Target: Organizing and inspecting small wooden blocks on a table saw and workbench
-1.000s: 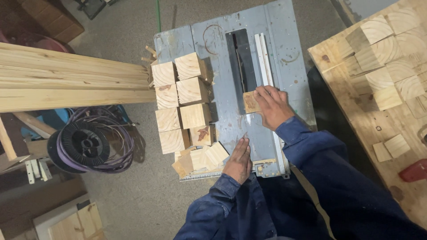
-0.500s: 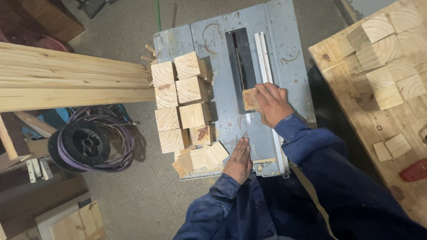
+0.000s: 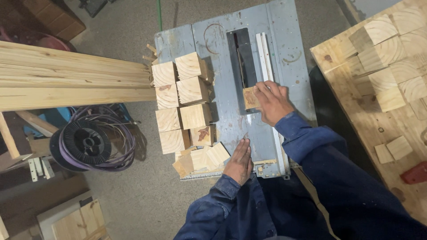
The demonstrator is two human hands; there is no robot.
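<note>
Workshop corner with a bare concrete floor (image 3: pixel 133 195) under dim, even light.

Long pale planks (image 3: pixel 66 80) lie stacked at the left, above a black spool of purple cable (image 3: pixel 86 144) resting on the floor. A plywood desk (image 3: pixel 356 115) fills the right edge, piled with cut wooden blocks (image 3: pixel 391 58). A pale board-topped crate (image 3: pixel 75 220) sits at the lower left.

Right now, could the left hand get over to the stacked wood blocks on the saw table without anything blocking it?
Probably yes. The left hand rests flat on the saw table right beside the small offcuts, with the wood blocks just beyond. Nothing stands between them, and the blade slot lies on the other side.
</note>
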